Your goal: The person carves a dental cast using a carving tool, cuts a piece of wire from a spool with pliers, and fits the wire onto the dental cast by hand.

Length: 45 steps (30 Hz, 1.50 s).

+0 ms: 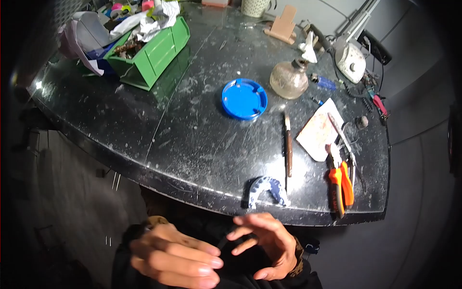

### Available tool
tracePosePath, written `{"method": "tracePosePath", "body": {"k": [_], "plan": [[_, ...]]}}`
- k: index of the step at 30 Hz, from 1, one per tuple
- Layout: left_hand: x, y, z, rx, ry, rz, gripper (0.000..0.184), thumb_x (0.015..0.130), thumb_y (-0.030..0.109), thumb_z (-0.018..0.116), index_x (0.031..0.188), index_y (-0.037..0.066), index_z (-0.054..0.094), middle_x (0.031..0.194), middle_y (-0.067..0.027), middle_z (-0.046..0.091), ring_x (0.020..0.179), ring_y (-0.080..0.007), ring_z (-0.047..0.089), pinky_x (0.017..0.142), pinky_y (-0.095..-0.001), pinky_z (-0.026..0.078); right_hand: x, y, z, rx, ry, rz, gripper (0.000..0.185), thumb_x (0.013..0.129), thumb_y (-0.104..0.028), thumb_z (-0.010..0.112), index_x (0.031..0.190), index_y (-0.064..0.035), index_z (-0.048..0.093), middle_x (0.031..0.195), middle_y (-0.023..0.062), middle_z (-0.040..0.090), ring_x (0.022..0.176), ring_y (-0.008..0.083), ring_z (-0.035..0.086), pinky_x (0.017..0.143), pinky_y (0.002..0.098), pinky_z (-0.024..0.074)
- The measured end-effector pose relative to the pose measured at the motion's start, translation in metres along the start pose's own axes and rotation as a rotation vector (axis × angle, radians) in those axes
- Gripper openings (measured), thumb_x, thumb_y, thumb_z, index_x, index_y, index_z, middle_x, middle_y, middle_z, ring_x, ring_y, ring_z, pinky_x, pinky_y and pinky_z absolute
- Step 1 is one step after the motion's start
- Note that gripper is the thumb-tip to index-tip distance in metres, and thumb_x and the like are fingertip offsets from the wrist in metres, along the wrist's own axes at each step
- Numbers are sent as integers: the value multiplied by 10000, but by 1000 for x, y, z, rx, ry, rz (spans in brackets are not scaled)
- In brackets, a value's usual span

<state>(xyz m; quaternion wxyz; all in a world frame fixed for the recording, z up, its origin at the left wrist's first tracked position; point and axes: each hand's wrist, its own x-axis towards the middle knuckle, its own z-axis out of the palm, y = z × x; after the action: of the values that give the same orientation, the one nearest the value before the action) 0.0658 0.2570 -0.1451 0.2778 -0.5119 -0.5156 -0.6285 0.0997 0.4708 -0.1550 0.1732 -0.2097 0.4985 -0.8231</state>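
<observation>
My left hand (pixel 175 255) hovers in front of the table's near edge, with its fingers stretched out and slightly bent. To its right, my right hand (pixel 269 245) has its fingers spread and curved, the palm turned toward the left hand. Nothing shows in either hand. Just beyond the right hand, a blue and white horseshoe-shaped piece like a dental arch (pixel 267 189) lies near the table edge, apart from the fingers. Behind it is a slim tool with a brown handle (pixel 288 151). Pliers with orange and black handles (pixel 342 185) lie farther right.
On the dark, scratched tabletop (pixel 192 130) stand a blue round dish (pixel 244 99) and a glass bottle (pixel 288 81). A stained white sheet (pixel 315 137) lies near the pliers. A green bin (pixel 154 60) with scraps is at back left, a lamp base (pixel 351 62) at back right.
</observation>
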Motion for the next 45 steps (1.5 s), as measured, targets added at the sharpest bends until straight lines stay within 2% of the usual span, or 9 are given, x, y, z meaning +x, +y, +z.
{"method": "tracePosePath", "body": {"k": [2,5,7,11,13,18,23,35,45], "plan": [[-10,3,15,-155,46,-108,191,627,-82,767,773,-41,651,879,-145,579,780,-230,638,708,-297,601,0,3,-2,87,-54,22,983,676,-62,795,1414,21,150,1370,280,304,1148,348,499,846,423,519],[-18,2,19,-233,-18,-183,162,717,-83,677,874,-107,645,921,-165,602,856,-271,645,791,-397,581,-12,4,-10,39,26,-127,796,713,55,722,1371,45,275,1238,310,463,1073,376,565,852,462,517],[-23,3,21,-227,10,-224,157,725,-53,679,876,-88,655,903,-163,613,854,-267,646,791,-388,580,-10,2,-3,-74,266,-242,377,765,96,649,1130,59,563,971,278,620,865,358,655,778,413,564],[-30,2,24,-221,99,-272,89,751,-45,665,840,-55,665,901,-168,628,822,-263,654,754,-345,588,-14,7,-2,12,311,-294,161,789,90,625,947,67,639,912,252,644,830,341,666,698,412,587],[-42,-2,43,-202,328,-316,65,763,-22,675,824,-39,657,872,-165,642,787,-269,666,739,-345,588,-14,8,2,-32,294,-350,135,787,86,630,920,66,646,907,254,646,824,333,669,702,406,587],[-46,-2,72,-247,457,-458,136,753,-44,693,860,-3,619,869,-153,650,813,-279,673,732,-340,586,-20,17,2,-182,244,-438,220,753,130,642,959,54,632,917,255,649,849,336,665,731,417,575],[-46,-2,93,-235,534,-394,160,743,-59,697,850,23,612,882,-140,645,828,-245,660,748,-327,582,-24,35,17,383,373,-436,274,742,179,621,918,-5,517,940,248,633,917,346,645,790,443,557],[-73,-11,126,-19,707,-137,189,759,-48,682,730,19,508,854,-117,614,867,-293,664,721,-312,593,-12,69,45,-116,676,-971,295,642,164,715,733,0,488,802,182,623,802,299,674,674,312,585],[-74,-6,123,-33,638,-317,222,776,-79,645,836,2,447,904,-170,615,953,-287,645,727,-278,577,-11,69,33,-196,683,-884,264,693,133,697,750,-9,481,828,179,620,786,313,674,643,336,590]]}}
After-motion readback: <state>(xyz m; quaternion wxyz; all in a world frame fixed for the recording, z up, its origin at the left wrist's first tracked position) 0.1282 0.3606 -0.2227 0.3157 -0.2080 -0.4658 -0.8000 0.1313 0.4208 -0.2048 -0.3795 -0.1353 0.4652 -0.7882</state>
